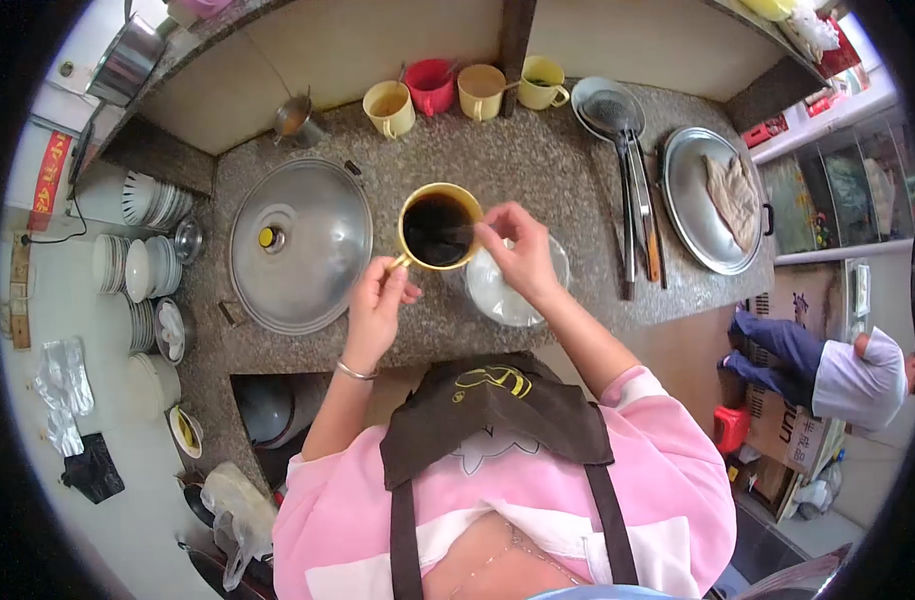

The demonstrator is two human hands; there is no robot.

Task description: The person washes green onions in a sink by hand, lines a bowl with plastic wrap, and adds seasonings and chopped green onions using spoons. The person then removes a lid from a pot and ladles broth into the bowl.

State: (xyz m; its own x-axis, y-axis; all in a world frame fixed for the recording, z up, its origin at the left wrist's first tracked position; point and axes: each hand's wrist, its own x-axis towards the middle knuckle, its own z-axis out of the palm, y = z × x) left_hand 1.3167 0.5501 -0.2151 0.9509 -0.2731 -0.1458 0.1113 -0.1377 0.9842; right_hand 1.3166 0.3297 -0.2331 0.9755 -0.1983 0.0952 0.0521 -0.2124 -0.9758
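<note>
A yellow cup (411, 199) filled with dark liquid (437, 228) is held up over the counter. My left hand (379, 300) has its fingers closed on the cup's handle, at the lower left. My right hand (520, 250) is at the cup's right rim, thumb and fingers pinched together; what they hold, perhaps something thin reaching into the liquid, I cannot make out. Below that hand is a round bowl (507, 300) with a pale, whitish look, partly hidden by the hand and forearm.
Large lidded pots (317, 240) flank the work area, the right lid (687, 215) bearing a cloth (732, 200). Several cups (430, 88) line the back ledge. Long-handled strainers and ladles (617, 120) lie right. Stacked bowls (147, 265) stand left. Another person (827, 375) is at far right.
</note>
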